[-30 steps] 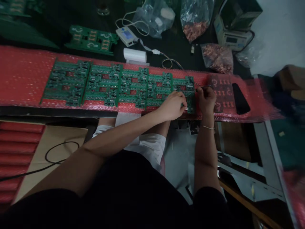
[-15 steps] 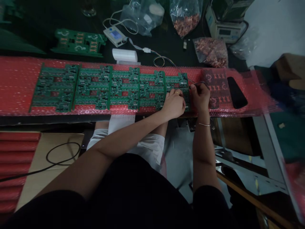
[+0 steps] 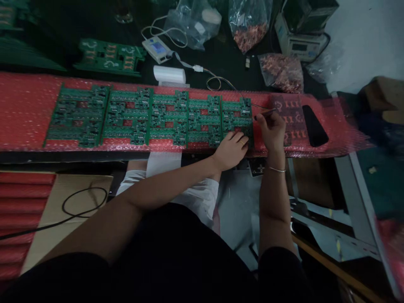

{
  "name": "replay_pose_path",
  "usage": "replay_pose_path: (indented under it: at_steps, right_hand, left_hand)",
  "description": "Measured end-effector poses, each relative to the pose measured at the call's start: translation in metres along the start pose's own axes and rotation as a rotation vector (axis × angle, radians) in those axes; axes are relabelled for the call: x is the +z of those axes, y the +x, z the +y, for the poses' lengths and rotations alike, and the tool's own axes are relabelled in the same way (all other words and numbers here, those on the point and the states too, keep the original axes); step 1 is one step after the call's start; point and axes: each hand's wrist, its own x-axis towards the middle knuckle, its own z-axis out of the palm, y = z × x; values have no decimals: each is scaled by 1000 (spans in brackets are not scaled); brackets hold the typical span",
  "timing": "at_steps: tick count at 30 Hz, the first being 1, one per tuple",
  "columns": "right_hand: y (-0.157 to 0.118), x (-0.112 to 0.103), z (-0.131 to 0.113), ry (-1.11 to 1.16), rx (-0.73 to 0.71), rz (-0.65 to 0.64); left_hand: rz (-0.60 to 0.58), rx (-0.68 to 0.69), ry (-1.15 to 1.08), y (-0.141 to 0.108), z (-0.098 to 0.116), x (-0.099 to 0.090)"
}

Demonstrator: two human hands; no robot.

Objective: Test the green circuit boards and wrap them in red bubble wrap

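Observation:
Flat on the near part of the rightmost green circuit board (image 3: 232, 108), my left hand (image 3: 232, 150) rests with its fingers extended. My right hand (image 3: 273, 128) is just beyond that board's right edge, pinching the end of a thin wired cable (image 3: 229, 83). A small dark tip shows at its fingertips, close to the board's edge; whether it touches the board I cannot tell. The cable runs back through a white connector (image 3: 198, 68) to a small white box with a lit screen (image 3: 157, 49). Several like boards stand in a row to the left, on red bubble wrap (image 3: 25, 113).
Right of my right hand lie a wrapped board (image 3: 295, 122) and a black phone-like slab (image 3: 314, 125). Behind are a white roll (image 3: 169, 74), bags of copper-coloured parts (image 3: 280, 71), a boxy instrument (image 3: 301, 46) and more green boards (image 3: 110, 57).
My left hand has slid toward me, down to the board's near edge, and its fingers have straightened. My right hand has shifted a little right and nearer to me, still pinching the cable end.

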Motion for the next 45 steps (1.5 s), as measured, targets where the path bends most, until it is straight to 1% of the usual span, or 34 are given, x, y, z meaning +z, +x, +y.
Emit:
replay_pose_path:
  at_steps: [3, 6, 8, 13, 15, 18, 21, 24, 26, 28, 33, 37, 40, 45]
  right_hand:
    - [-5, 0, -17, 19, -26, -124]
    - [-11, 8, -28, 10, -86, -213]
    - [-13, 15, -31, -8, -112, -222]
    - [-15, 23, -29, -84, -141, -246]
    - [-14, 24, -29, -114, -155, -267]
    - [-13, 23, -31, -142, -172, -299]
    - [-12, 22, -35, -146, -193, -317]
    - [-11, 22, -37, -153, -209, -338]
    - [-10, 21, -37, -165, -213, -353]
    - [-10, 21, -38, -184, -202, -362]
    - [-9, 23, -35, -226, -190, -370]
    - [-9, 26, -30, -263, -180, -299]
    - [-11, 28, -28, -258, -171, -276]
    - [-14, 28, -27, -242, -165, -259]
  left_hand:
    - [50, -49, -45, -6, 2, -4]
    - [119, -116, -142, -27, -4, -20]
    - [161, -167, -208, -50, -16, -35]
    - [253, -368, -294, -115, -58, -68]
    - [267, -437, -292, -139, -71, -76]
    - [271, -523, -293, -168, -82, -83]
    - [273, -594, -287, -190, -85, -82]
    - [277, -652, -270, -206, -84, -79]
    - [272, -661, -273, -214, -83, -77]
    - [264, -640, -285, -220, -82, -75]
    - [259, -593, -279, -231, -83, -67]
    - [242, -533, -282, -239, -85, -52]
    - [223, -538, -292, -242, -88, -39]
    - [318, -516, -250, -239, -87, -23]
